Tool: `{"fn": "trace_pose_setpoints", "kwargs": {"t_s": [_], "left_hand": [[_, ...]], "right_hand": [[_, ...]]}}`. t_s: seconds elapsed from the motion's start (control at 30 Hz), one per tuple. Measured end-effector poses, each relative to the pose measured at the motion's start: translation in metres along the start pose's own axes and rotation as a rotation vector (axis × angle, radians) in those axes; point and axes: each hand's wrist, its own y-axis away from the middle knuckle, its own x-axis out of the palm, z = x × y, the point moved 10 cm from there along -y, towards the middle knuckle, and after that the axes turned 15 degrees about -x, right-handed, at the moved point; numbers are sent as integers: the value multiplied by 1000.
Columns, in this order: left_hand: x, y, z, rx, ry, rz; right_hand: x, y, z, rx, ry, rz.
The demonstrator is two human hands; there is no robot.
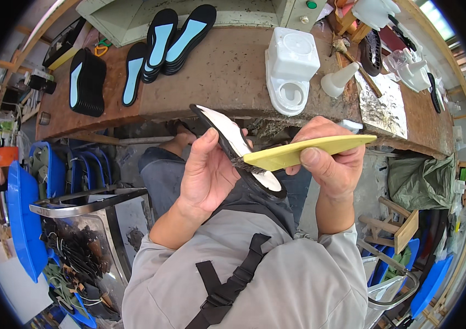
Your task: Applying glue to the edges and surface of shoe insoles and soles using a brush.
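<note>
In my left hand (205, 172) is a shoe sole (227, 131), black at its edge with a white inner face, tilted over my lap. The thumb lies along its rim and the fingers go behind it. My right hand (329, 162) grips a brush with a flat yellow handle (309, 152) between thumb and fingers. Its dark bristles (242, 163) meet the white face of the sole near the middle. Part of the sole is covered by the brush. Beyond the hands, a white plastic pot (293, 60) with a round opening stands at the bench edge.
The brown workbench (216, 71) holds stacks of black insoles with light blue patches (159, 41) and another stack (87, 82) at left. A white cone-shaped piece (341, 81) and a stained sheet (383, 104) lie right. A metal-rimmed cart (87, 203) and blue bins (24, 214) stand left.
</note>
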Motion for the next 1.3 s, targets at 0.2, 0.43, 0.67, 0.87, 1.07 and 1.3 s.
{"fn": "trace_pose_setpoints", "kwargs": {"t_s": [0.2, 0.43, 0.67, 0.87, 1.07, 1.3], "left_hand": [[-13, -2, 5, -31, 36, -79], [-13, -4, 14, -82, 133, -95], [-4, -5, 32, -218, 314, 22], [8, -2, 42, -298, 407, 108], [15, 2, 50, -330, 459, 142], [20, 3, 56, -387, 476, 187]], "right_hand": [[5, 3, 11, -73, 85, 30], [4, 4, 10, -107, 29, 29], [10, 5, 13, -272, -66, 150], [10, 8, 8, -269, -125, 124], [7, 10, 6, -265, -224, 26], [8, 9, 11, -344, -244, 79]]}}
